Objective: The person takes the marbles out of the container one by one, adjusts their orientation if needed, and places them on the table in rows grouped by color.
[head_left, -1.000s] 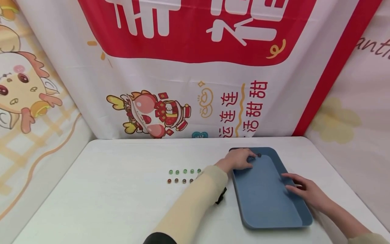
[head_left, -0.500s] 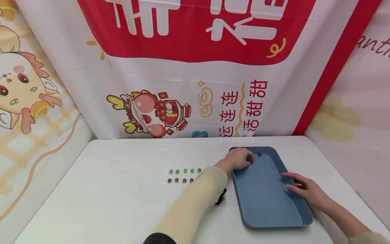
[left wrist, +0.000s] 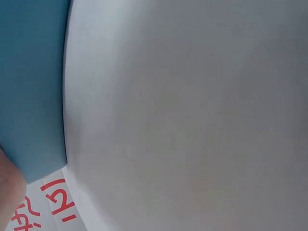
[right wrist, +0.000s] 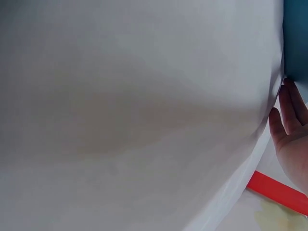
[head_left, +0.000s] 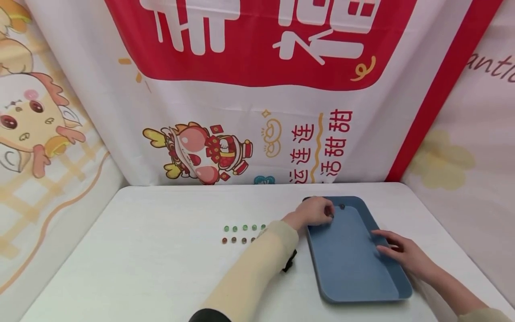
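In the head view my left hand point(head_left: 315, 211) reaches over the far left side of a blue tray point(head_left: 350, 259). Its curled fingers pinch a small dark marble point(head_left: 331, 216), mostly hidden by them. Another dark marble point(head_left: 342, 206) lies near the tray's far end, just right of that hand. My right hand point(head_left: 406, 255) rests at the tray's right rim with relaxed fingers, fingertips reaching over the edge. The right wrist view shows straight fingers point(right wrist: 288, 106) against the tray's outer wall. The left wrist view catches only a bit of the left hand point(left wrist: 9, 190) beside the tray.
Left of the tray, green marbles point(head_left: 245, 227) form a row on the white table point(head_left: 141, 250), with a row of brownish marbles point(head_left: 234, 240) nearer me. My left sleeve point(head_left: 253, 264) covers the rows' right end. Printed cloth walls point(head_left: 225, 103) enclose the table.
My left fingers have curled in from a more stretched pose and gathered a dark marble. The right hand stays at the tray's rim. The head view has tipped slightly upward.
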### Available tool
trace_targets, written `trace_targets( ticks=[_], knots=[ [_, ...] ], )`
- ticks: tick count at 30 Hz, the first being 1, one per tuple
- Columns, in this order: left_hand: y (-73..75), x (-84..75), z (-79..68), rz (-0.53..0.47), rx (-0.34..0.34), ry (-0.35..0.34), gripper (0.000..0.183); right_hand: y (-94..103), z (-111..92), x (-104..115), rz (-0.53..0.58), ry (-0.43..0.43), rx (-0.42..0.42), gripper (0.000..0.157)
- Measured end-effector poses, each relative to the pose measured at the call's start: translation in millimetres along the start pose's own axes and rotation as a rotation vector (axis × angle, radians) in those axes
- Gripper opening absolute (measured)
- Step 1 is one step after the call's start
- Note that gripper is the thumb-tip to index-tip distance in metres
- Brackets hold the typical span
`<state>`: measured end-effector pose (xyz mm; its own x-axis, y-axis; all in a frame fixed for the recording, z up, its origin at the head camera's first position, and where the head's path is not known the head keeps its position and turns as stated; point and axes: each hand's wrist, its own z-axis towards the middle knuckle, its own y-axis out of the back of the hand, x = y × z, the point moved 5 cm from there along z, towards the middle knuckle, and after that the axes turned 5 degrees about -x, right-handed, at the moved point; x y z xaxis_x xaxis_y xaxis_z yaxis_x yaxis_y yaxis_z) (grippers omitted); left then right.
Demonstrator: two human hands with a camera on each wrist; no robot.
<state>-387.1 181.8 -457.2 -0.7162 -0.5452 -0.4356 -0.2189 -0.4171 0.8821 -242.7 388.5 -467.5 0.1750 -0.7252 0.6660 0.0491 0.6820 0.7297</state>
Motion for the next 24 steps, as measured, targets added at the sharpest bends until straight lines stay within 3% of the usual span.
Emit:
trace_targets(
  ticks=[5,10,17,24],
  knots=[
    [7.6,0.6,-10.4,-0.184,-0.050,-0.022,0.010,-4.2,0.2,0.0,0.001,-0.002,0.009,0.047],
    [13.7,-0.8,-21.4,-0.306,-0.095,-0.031,0.014,-4.6,-2.4,-1.1,0.007,-0.006,0.009,0.047],
    [26.7,-5.1,-37.0,-0.350,-0.134,-0.068,0.016,-3.8,-5.0,-4.3,-0.016,-0.001,0.018,0.046],
    [44.8,-7.9,-62.2,-0.399,-0.124,-0.078,0.016,-2.7,-2.0,-1.2,-0.035,0.001,0.041,0.048]
  ],
)
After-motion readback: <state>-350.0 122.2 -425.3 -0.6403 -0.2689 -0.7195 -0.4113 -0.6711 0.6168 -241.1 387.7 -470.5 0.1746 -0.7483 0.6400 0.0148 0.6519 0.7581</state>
